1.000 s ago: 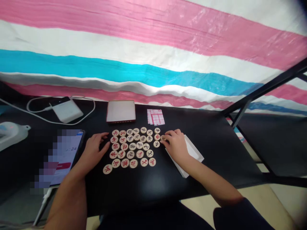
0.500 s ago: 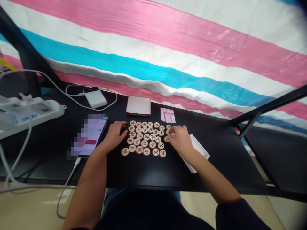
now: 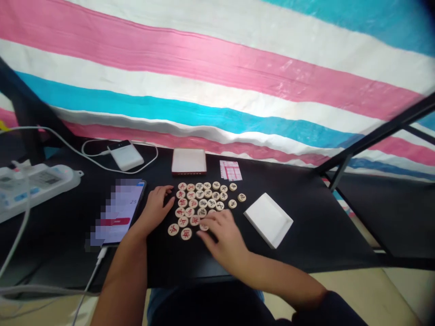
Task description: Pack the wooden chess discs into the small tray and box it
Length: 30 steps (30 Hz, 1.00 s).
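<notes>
over the black counter [image 3: 322,226], the right hand [image 3: 226,237] has swung away from the right edge of the wooden xiangqi pieces [image 3: 200,199] and now spreads over their lower part with its fingers curved, leaving the white card [image 3: 268,220] uncovered; whether it grips a piece cannot be told from this view. the left hand [image 3: 155,212] lies half-curled and apparently empty, just beside the pieces on their left. the pieces sit in a loose cluster between the hands, red and black characters facing up, with three set a little apart on the right. about thirty show, but the right hand hides some, so the exact count is unsure. beyond them lie one red-edged white box [image 3: 189,161], one sheet of pink-printed paper [image 3: 231,170] and one white power bank [image 3: 125,155], with one phone [image 3: 118,213] and one power strip [image 3: 34,185] to the left.
</notes>
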Tool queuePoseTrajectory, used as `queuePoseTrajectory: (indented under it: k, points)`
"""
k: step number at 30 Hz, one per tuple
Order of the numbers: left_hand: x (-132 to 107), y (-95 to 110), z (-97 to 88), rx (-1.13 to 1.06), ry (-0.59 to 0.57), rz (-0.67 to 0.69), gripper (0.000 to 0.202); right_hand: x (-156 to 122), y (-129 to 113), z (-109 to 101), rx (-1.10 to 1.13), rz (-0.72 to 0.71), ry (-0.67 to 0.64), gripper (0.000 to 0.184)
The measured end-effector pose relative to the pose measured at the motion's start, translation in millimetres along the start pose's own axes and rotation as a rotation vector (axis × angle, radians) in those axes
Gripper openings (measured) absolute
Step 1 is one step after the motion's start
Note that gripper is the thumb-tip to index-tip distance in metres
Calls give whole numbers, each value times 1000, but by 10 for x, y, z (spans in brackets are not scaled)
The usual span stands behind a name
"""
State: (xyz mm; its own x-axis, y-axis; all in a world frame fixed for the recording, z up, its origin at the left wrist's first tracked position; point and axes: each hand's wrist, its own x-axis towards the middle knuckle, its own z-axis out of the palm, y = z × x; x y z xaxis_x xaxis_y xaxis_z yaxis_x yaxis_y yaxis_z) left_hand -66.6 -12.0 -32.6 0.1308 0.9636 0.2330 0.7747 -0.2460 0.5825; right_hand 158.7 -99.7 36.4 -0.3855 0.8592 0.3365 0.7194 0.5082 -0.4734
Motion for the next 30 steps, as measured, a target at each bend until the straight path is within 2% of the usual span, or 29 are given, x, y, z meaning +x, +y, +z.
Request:
queuePoseTrajectory:
  k: [2, 3, 6, 9, 14, 18, 23, 27, 30]
  points:
    - [19, -10, -1, 5, -18, -7, 38, -91, 182, -263, -107, 200, 55, 9]
    - [27, -11, -4, 8, -25, -12, 39, -150, 284, -380, -194, 289, 42, 7]
    - [41, -10, -12, 16, -35, -32, 41, -328, 572, -615, -442, 474, -111, 4]
    - [43, -21, -20, 17, -46, -40, 43, -432, 771, -691, -516, 539, -229, 13]
    - [57, -59, -31, 34, -81, -46, 45, -314, 1021, -688, -522, 703, -136, 16]
    - [68, -81, -30, 41, -82, -29, 42, -41, 1138, -562, -458, 702, -45, 17]
    - [57, -114, -15, 37, -79, -36, 42, 208, 1063, -384, -337, 639, -27, 17]
    - [38, -137, -5, 47, -85, -37, 42, 381, 1082, -452, -254, 603, 52, 20]
    - [30, -136, -3, 52, -87, -45, 41, 676, 1210, -525, -245, 591, 71, 19]
